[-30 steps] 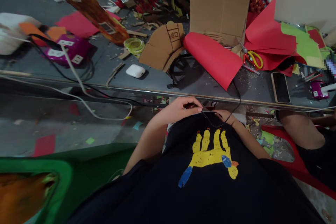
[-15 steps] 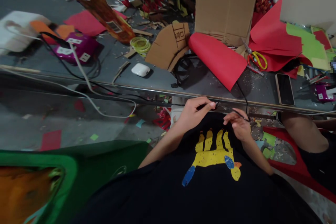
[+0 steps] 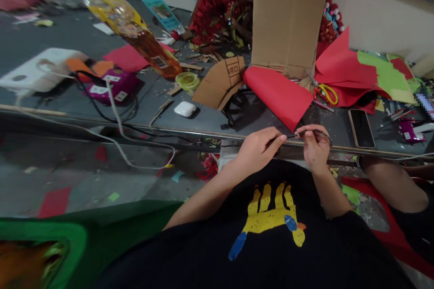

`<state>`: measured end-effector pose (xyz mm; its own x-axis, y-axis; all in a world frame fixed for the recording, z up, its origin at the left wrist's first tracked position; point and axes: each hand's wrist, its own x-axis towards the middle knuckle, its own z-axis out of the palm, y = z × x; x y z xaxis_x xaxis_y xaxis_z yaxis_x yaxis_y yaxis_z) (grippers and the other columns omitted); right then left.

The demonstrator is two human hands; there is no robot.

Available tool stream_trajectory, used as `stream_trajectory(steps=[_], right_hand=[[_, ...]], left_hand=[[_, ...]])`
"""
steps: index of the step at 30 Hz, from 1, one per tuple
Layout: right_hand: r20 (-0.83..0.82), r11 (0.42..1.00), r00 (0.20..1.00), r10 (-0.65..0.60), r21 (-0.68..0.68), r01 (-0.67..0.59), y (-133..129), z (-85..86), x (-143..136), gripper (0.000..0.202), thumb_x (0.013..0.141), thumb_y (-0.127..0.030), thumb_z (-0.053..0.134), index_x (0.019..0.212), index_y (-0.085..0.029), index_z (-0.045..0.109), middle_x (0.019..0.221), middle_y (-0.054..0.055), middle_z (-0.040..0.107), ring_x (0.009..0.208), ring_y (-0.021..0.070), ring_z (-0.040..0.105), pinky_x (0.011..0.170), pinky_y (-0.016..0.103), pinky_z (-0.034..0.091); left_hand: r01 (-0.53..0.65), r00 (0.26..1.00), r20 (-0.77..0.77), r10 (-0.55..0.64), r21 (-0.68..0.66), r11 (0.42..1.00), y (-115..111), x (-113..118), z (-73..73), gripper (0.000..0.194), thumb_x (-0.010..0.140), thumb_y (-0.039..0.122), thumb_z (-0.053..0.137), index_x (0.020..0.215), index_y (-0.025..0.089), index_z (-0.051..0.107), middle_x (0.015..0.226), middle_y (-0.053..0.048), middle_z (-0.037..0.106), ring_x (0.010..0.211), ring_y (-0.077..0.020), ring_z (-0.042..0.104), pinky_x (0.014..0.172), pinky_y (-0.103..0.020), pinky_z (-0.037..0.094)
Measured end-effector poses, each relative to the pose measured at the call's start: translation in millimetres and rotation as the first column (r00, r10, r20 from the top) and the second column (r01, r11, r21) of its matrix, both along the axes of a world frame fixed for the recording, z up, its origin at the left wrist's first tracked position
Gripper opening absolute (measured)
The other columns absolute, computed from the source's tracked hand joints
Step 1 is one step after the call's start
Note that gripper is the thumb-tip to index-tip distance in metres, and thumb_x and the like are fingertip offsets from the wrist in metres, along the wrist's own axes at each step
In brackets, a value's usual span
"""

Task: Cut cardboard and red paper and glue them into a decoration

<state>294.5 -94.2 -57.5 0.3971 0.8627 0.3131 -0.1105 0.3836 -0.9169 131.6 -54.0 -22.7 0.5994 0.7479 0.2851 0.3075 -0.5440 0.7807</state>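
Note:
In front of my shirt, at the table's front edge, my left hand [image 3: 259,146] pinches a thin black cable [image 3: 290,136] between thumb and fingers. From there the cable spans a short gap to my right hand [image 3: 316,146], whose thumb and fingers are closed on it, with a loop curving over the knuckles. Just beyond my hands lies a rolled sheet of red paper [image 3: 280,95]. A small black fan [image 3: 233,106] is partly hidden behind that roll and a curved cardboard piece [image 3: 220,81].
Scissors [image 3: 322,92], a phone [image 3: 361,128], a white earbud case [image 3: 185,109], a purple power strip [image 3: 113,86] and a tilted drink bottle [image 3: 135,31] crowd the table. A tall cardboard box [image 3: 290,18] stands behind. Another person's leg [image 3: 393,180] is at right.
My right hand has risen towards the table edge and closed on the cable; its fingers were looser before. My left hand still pinches the cable. The camera view has tilted upwards.

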Motion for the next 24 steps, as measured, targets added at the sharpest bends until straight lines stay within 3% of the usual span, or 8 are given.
stream_trajectory(steps=[2, 4, 7, 10, 14, 17, 20, 24], right_hand=[[0.004, 0.999, 0.999, -0.037, 0.016, 0.037, 10.3, 6.7, 1.5, 0.019, 0.080, -0.042, 0.069, 0.084, -0.024, 0.065, 0.075, -0.002, 0.069, 0.071, 0.0123, 0.067, 0.067, 0.026, 0.058], [0.008, 0.998, 0.998, -0.063, 0.013, 0.063, 16.9, 10.8, 1.1, 0.019, 0.079, -0.041, 0.069, 0.085, -0.024, 0.067, 0.076, -0.002, 0.070, 0.070, 0.0122, 0.067, 0.067, 0.026, 0.058], [0.042, 0.993, 0.993, -0.115, 0.001, 0.115, 19.4, 11.5, -1.7, 0.020, 0.077, -0.042, 0.070, 0.084, -0.023, 0.068, 0.080, -0.001, 0.071, 0.073, 0.0132, 0.068, 0.071, 0.028, 0.059], [0.056, 0.990, 0.989, -0.138, 0.002, 0.138, 17.6, 9.3, -4.4, 0.018, 0.077, -0.040, 0.070, 0.083, -0.023, 0.069, 0.082, -0.001, 0.072, 0.076, 0.0136, 0.068, 0.073, 0.029, 0.059], [0.030, 0.996, 0.996, -0.084, 0.021, 0.084, 16.0, 7.2, -5.3, 0.014, 0.078, -0.037, 0.070, 0.082, -0.024, 0.070, 0.080, -0.002, 0.071, 0.072, 0.0129, 0.067, 0.066, 0.028, 0.060], [0.010, 0.998, 0.999, -0.051, 0.044, 0.050, 15.1, 6.9, -5.2, 0.013, 0.077, -0.037, 0.071, 0.080, -0.025, 0.069, 0.078, -0.003, 0.070, 0.070, 0.0131, 0.068, 0.065, 0.028, 0.060], [-0.008, 0.999, 0.999, -0.047, 0.026, 0.047, 13.3, 6.9, -6.1, 0.019, 0.076, -0.042, 0.071, 0.080, -0.024, 0.068, 0.076, -0.002, 0.069, 0.067, 0.0132, 0.067, 0.065, 0.029, 0.061], [-0.043, 0.998, 0.997, -0.062, 0.025, 0.063, 11.6, 6.9, -7.6, 0.025, 0.074, -0.046, 0.072, 0.079, -0.023, 0.066, 0.074, -0.003, 0.068, 0.063, 0.0120, 0.066, 0.061, 0.027, 0.060]], left_hand=[[-0.063, 0.995, 0.084, 0.051, 0.145, 0.987, 6.2, 8.3, 3.2, 0.022, 0.092, 0.035, 0.052, 0.097, 0.016, 0.062, 0.092, -0.008, 0.068, 0.086, -0.0176, 0.063, 0.076, -0.029, 0.049], [-0.084, 0.986, 0.163, 0.042, 0.263, 0.961, 10.8, 16.5, 3.8, 0.031, 0.087, 0.038, 0.061, 0.109, 0.016, 0.059, 0.103, -0.010, 0.068, 0.094, -0.0193, 0.064, 0.081, -0.032, 0.050], [-0.111, 0.976, 0.217, 0.034, 0.352, 0.929, 14.9, 25.5, 1.4, 0.025, 0.086, 0.034, 0.064, 0.104, 0.017, 0.062, 0.099, -0.008, 0.070, 0.092, -0.0181, 0.066, 0.082, -0.032, 0.053], [-0.146, 0.967, 0.250, 0.057, 0.355, 0.923, 16.3, 27.8, 0.1, 0.014, 0.090, 0.028, 0.058, 0.094, 0.018, 0.067, 0.093, -0.006, 0.072, 0.086, -0.0155, 0.067, 0.080, -0.029, 0.054], [-0.119, 0.956, 0.287, 0.051, 0.226, 0.967, 16.0, 24.3, 3.9, 0.015, 0.089, 0.028, 0.060, 0.085, 0.018, 0.070, 0.085, -0.005, 0.074, 0.079, -0.0147, 0.068, 0.077, -0.027, 0.054], [-0.073, 0.945, 0.319, 0.077, -0.025, 0.997, 15.0, 22.6, 5.9, 0.021, 0.086, 0.036, 0.063, 0.081, 0.017, 0.071, 0.079, -0.005, 0.073, 0.072, -0.0148, 0.068, 0.070, -0.026, 0.055], [-0.053, 0.918, 0.370, 0.142, -0.241, 0.969, 13.8, 22.1, 4.4, 0.029, 0.082, 0.044, 0.065, 0.080, 0.016, 0.072, 0.074, -0.004, 0.073, 0.068, -0.0152, 0.067, 0.063, -0.025, 0.055], [-0.094, 0.892, 0.398, 0.215, -0.302, 0.949, 11.1, 19.4, 0.4, 0.030, 0.078, 0.046, 0.069, 0.080, 0.016, 0.072, 0.077, -0.005, 0.073, 0.072, -0.0161, 0.068, 0.067, -0.026, 0.056]])
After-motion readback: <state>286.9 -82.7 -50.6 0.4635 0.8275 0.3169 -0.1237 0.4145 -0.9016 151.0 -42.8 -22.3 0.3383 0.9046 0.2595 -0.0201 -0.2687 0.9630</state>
